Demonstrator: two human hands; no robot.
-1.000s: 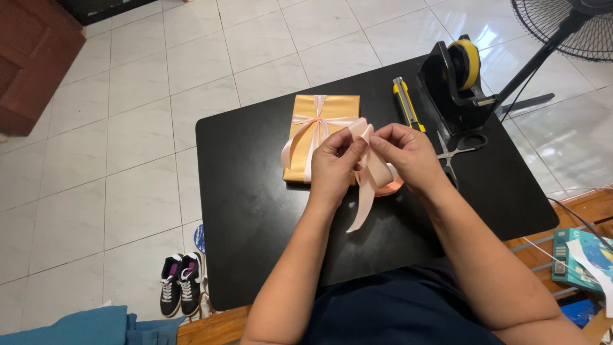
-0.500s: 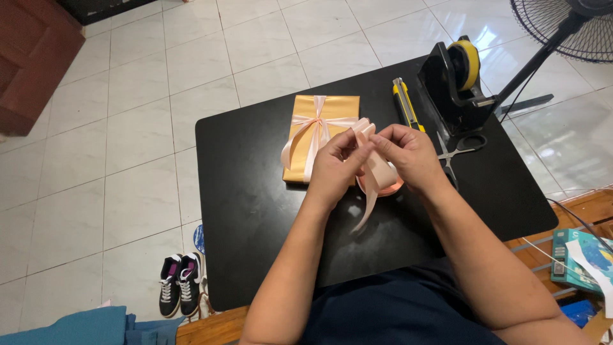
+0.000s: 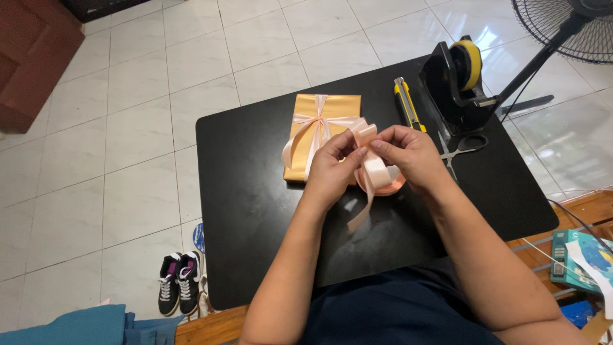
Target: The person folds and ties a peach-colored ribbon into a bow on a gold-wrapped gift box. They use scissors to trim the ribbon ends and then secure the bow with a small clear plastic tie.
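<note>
A peach satin ribbon (image 3: 370, 167) is being pinched above the black table (image 3: 255, 211), its tail dangling. The left hand (image 3: 332, 167) and right hand (image 3: 408, 156) are both gripping its folded loops, fingertips meeting. Just behind is lying a gold-wrapped gift box (image 3: 329, 110) with a ribbon bow; further right are lying a yellow utility knife (image 3: 405, 104), scissors (image 3: 456, 150) and a black tape dispenser (image 3: 456, 83).

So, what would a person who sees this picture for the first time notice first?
Both hands, the left hand and the right hand, pinch a pale pink satin ribbon above the middle of the black rectangular table. Just behind them lies a flat gold-wrapped gift box tied with the same ribbon.
</note>
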